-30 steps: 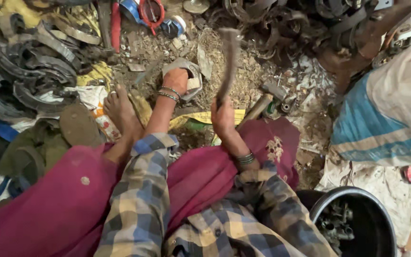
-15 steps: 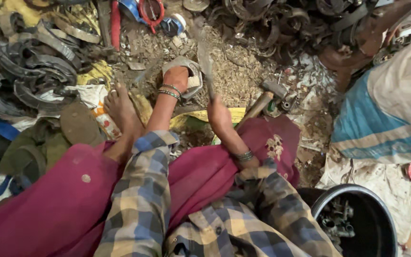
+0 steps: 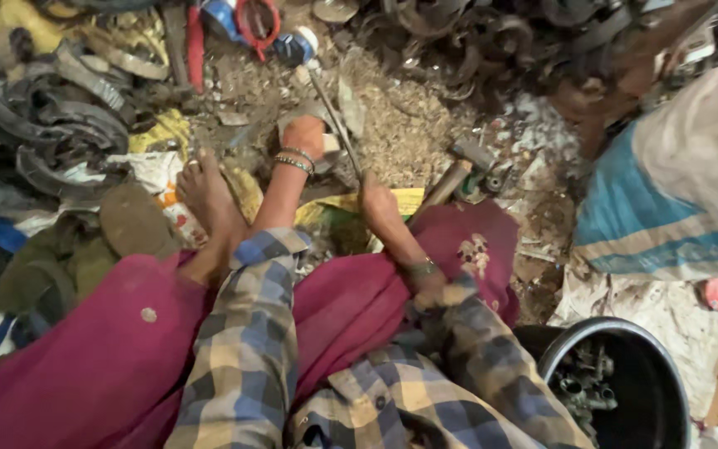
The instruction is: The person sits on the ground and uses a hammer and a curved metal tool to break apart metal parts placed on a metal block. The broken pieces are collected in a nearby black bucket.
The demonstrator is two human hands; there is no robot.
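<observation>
When rod comes down: 1 s ago my rod (image 3: 336, 125) was swung up & blurred over the rubble. Now it's low, slanting from my fist toward the top of the heap, tip near a blue-white cap (image 3: 297, 46). I judge the blow has landed.
Meaning: looks like one stroke of a run of strokes. The work piece hasn't shifted, so prob. more hits are needed.
Rod now: thin, dark, crossing just right of the grey metal piece (image 3: 326, 143); can't tell if it touches it.
Piece: on the ground in front of my knees, under my left palm.
Right hand (image 3: 378, 199): fist clenched round the rod's lower end, knuckles up, wrist bent down, forearm running back to the plaid cuff.
Left hand (image 3: 305, 133): pressed down on the piece, arm straight, bangles at the wrist. Fingers are hidden, so can't tell if they curl round it or lie flat.
Foot (image 3: 205, 187): bare, just left of my left arm, toes toward the pile.
Nearby: wooden-handled hammer (image 3: 459, 170) lying right of my fist, untouched.
Further out: curved scrap strips (image 3: 51, 125) at left, black bucket (image 3: 558, 357) w/ small metal parts at lower right, another person's blue-striped cloth (image 3: 666, 208) at right.
</observation>
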